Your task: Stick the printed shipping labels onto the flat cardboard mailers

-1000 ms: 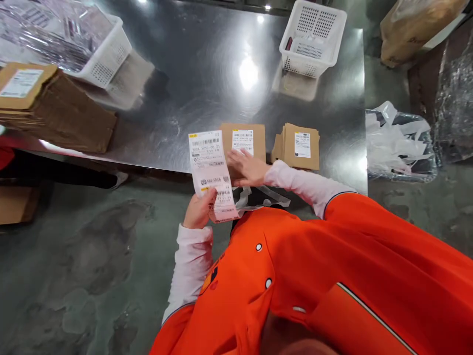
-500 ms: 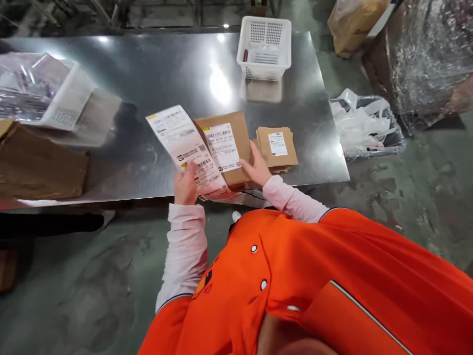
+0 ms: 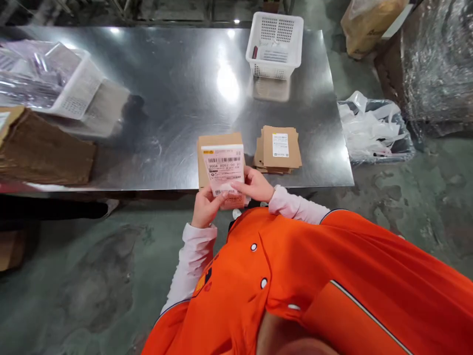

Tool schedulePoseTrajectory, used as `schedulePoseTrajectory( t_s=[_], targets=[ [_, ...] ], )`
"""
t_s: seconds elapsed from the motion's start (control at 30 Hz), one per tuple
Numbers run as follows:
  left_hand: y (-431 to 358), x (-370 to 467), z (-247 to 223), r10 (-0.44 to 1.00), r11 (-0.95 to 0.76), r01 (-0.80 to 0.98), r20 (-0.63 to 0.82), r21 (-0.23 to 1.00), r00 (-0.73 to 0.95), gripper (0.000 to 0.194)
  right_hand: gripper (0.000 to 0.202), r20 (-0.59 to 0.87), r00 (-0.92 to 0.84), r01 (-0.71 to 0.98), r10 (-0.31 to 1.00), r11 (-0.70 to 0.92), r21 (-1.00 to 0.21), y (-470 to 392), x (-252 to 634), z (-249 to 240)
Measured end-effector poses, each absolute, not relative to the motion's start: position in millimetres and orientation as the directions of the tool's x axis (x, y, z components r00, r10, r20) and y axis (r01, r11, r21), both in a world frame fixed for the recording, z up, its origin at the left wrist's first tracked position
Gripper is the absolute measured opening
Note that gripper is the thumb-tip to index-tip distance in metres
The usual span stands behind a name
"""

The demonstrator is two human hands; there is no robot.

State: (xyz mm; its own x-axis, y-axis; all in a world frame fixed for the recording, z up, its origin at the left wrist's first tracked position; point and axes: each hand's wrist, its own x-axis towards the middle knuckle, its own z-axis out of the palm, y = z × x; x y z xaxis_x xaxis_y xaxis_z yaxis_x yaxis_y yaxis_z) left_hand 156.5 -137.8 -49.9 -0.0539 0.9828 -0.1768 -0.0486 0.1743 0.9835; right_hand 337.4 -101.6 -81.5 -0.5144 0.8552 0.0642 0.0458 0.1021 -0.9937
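Observation:
My left hand grips the lower left of a stack of white printed labels, its thumb on top. At the lower right of the same labels is my right hand, thumb and fingers pinching them. Beneath the labels lies a brown cardboard envelope at the table's front edge; its top and left side show. A pile of similar brown envelopes sits to the right, the top one bearing a white label.
The metal table carries a white basket at the back, a white crate of plastic-wrapped items and a cardboard box at left. A bin of white scraps stands right of the table.
The label strip has swung from the left to lie folded over the brown envelope. My hands have come together at its lower end. A labelled envelope now tops the right pile at a new angle.

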Motion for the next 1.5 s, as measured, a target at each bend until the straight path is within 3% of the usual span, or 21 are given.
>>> schedulePoseTrajectory(
  t_s=[0.13,0.2,0.27,0.37,0.57,0.63,0.73,0.8,0.93,1.03,1.13,1.23,1.3,1.4,1.43,1.5],
  targets=[
    [-134,157,-58,0.943,0.143,-0.136,-0.177,0.98,-0.281,0.05,0.06,-0.053,-0.543,0.097,0.838,0.0,-0.995,-108,319,-72],
    [-134,157,-62,0.948,0.188,-0.096,-0.206,0.978,-0.245,0.047,0.054,-0.024,-0.441,0.155,0.897,0.05,-0.987,-94,326,-59],
    [-136,160,-64,0.962,0.193,-0.077,-0.204,0.978,-0.18,0.045,0.035,0.041,-0.361,0.223,0.931,0.129,-0.966,-79,331,-45],
    [-140,168,-70,0.964,0.146,-0.116,-0.168,0.982,-0.206,0.045,0.018,0.068,-0.388,0.342,0.919,0.212,-0.916,-70,333,-33],
    [-141,183,-86,0.893,0.171,-0.109,-0.201,0.979,-0.403,0.051,0.019,-0.029,-0.341,0.439,0.94,0.131,-0.889,-76,334,-44],
    [-141,179,-89,0.909,0.255,-0.198,-0.304,0.946,-0.285,0.046,0.018,-0.008,-0.371,0.428,0.928,0.164,-0.889,-62,330,-48],
    [-144,166,-93,0.87,0.479,-0.312,-0.491,0.821,0.045,0.059,0.015,0.069,-0.325,0.515,0.943,0.237,-0.824,-18,317,-59],
    [-147,156,-100,0.808,0.583,-0.329,-0.572,0.743,0.142,0.064,0.016,0.082,-0.237,0.617,0.968,0.216,-0.757,20,308,-73],
    [-164,140,-119,0.752,0.646,-0.295,-0.653,0.704,0.088,0.069,0.025,0.018,-0.132,0.754,0.991,0.112,-0.648,76,296,-106],
    [-187,128,-127,0.731,0.677,-0.22,-0.677,0.702,0.089,0.067,0.062,-0.01,-0.133,0.831,0.991,0.106,-0.546,89,293,-122],
    [-211,113,-118,0.745,0.666,-0.186,-0.658,0.723,0.112,0.067,0.091,0.03,-0.352,0.843,0.935,0.331,-0.423,79,287,-126],
    [-213,101,-95,0.784,0.604,-0.256,-0.62,0.754,0.023,0.067,0.09,0.001,-0.655,0.716,0.755,0.622,-0.317,47,281,-123],
    [-196,97,-81,0.813,0.528,-0.279,-0.572,0.802,-0.105,0.067,0.09,-0.013,-0.797,0.574,0.604,0.749,-0.332,16,284,-118],
    [-147,98,-73,0.855,0.382,-0.206,-0.43,0.901,-0.291,0.068,0.076,0.063,-0.938,0.264,0.342,0.818,-0.511,-28,303,-113],
    [-128,100,-75,0.866,0.34,-0.154,-0.373,0.928,-0.334,0.066,0.069,0.106,-0.928,0.234,0.357,0.78,-0.58,-38,312,-114],
    [-92,104,-84,0.892,0.275,-0.008,-0.258,0.961,-0.37,0.056,0.067,0.149,-0.759,0.383,0.634,0.62,-0.685,-51,328,-117]
  ],
)
